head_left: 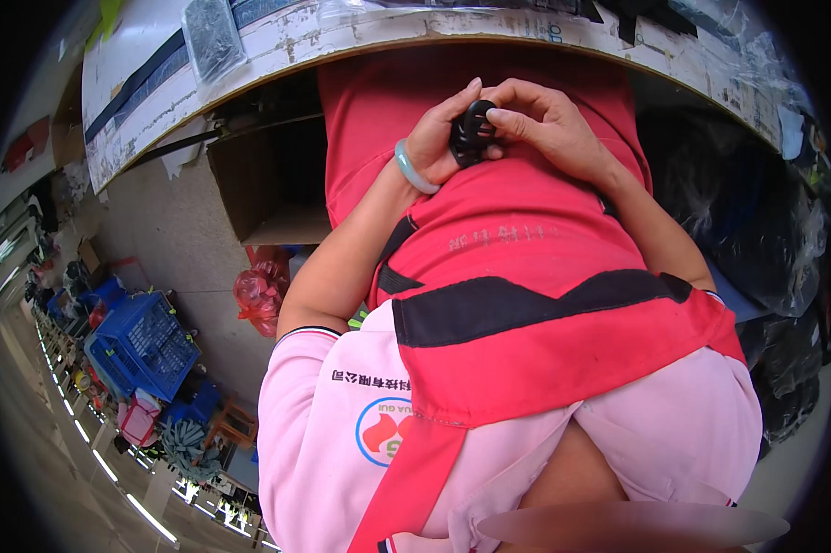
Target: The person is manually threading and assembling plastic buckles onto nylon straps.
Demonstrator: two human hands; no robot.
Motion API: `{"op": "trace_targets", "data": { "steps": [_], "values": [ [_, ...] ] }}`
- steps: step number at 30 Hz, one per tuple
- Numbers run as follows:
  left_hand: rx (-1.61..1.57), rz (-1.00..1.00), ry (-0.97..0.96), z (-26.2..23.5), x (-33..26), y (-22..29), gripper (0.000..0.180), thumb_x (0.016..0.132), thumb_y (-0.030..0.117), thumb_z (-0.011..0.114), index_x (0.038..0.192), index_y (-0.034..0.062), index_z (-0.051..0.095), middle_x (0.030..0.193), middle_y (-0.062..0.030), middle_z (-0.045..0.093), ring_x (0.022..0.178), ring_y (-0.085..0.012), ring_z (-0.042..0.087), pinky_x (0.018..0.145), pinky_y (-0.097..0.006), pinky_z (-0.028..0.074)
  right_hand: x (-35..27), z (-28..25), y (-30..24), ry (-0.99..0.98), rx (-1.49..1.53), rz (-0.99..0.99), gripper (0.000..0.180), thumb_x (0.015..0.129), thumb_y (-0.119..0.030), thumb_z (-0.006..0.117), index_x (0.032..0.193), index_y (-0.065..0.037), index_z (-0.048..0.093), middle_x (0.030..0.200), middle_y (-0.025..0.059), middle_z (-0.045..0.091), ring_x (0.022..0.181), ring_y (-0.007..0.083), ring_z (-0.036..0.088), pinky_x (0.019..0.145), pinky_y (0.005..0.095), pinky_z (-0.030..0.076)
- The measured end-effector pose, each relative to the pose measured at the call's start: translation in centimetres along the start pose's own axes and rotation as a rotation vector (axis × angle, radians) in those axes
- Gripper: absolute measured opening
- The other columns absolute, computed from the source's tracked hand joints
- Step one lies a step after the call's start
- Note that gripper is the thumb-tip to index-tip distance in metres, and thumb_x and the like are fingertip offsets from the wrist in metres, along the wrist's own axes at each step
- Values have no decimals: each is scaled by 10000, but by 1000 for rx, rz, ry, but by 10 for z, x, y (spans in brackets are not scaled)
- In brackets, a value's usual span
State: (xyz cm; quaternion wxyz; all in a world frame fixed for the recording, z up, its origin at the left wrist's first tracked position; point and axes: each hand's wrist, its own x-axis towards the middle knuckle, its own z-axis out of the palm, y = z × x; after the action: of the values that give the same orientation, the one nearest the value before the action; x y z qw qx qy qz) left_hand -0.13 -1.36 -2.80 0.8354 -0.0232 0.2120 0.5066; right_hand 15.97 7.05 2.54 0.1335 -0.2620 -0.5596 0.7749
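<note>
Hands meet over the lap, against the red fabric apron (526, 230), and between them sits a small black ring-shaped plastic part (471, 132). The ring stands roughly upright on the apron, its long axis running from the apron up toward the white worktable edge (341, 41), with its open loop facing the camera and tilted slightly toward the left hand.

The left hand (438, 138), with a pale green jade bangle (413, 169) on its wrist, comes in from the left of the ring; its fingers curl around the ring's left and lower side, thumb lying along the upper left, grasping the part. The left forearm slopes down from the ring toward the pink short-sleeved shirt (341, 433).

The right hand (554, 124) comes in from the right of the ring; its fingers are bent, and thumb and forefinger tips pinch the ring's upper right edge. The right forearm runs down and outward from the ring across the apron.

Left of the apron stands an open brown cardboard box (272, 180), and lower left of it a red plastic bag (259, 290).
</note>
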Motion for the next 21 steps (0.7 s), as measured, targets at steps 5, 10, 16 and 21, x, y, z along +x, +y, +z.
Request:
{"op": "trace_targets", "data": {
  "steps": [5, 10, 16, 21],
  "values": [
    [71, 78, 76, -4, 4, 1, 224, 966, 203, 522, 1089, 21, 567, 896, -78, 571, 703, -154, 548, 525, -239, 473, 5, -10, -2, 173, 67, 46, 200, 938, -232, 607, 995, -41, 612, 783, -9, 606, 668, 48, 562, 624, 208, 481],
    [507, 362, 281, 17, -3, -1, 342, 868, 57, 655, 1205, 32, 603, 783, -23, 582, 603, -74, 508, 440, -201, 362, 1, -30, 12, 77, 489, 371, 181, 943, -270, 597, 903, -94, 583, 740, -24, 579, 606, 39, 536, 547, 198, 453],
    [659, 334, 385, 20, 2, 2, 130, 900, 107, 638, 1012, 42, 645, 804, -8, 583, 626, -61, 510, 442, -175, 345, -2, -35, 11, 15, 122, 273, 275, 952, -285, 575, 900, -17, 606, 746, 40, 625, 625, 93, 605, 542, 231, 493],
    [-213, 23, 171, 0, 8, 5, 199, 954, 223, 568, 1013, 40, 518, 859, -61, 495, 789, -165, 523, 459, -213, 436, -1, -98, -43, 622, -907, -415, 144, 827, -54, 620, 968, -57, 648, 964, 95, 635, 880, 259, 621, 769, 322, 497]
  ]
}}
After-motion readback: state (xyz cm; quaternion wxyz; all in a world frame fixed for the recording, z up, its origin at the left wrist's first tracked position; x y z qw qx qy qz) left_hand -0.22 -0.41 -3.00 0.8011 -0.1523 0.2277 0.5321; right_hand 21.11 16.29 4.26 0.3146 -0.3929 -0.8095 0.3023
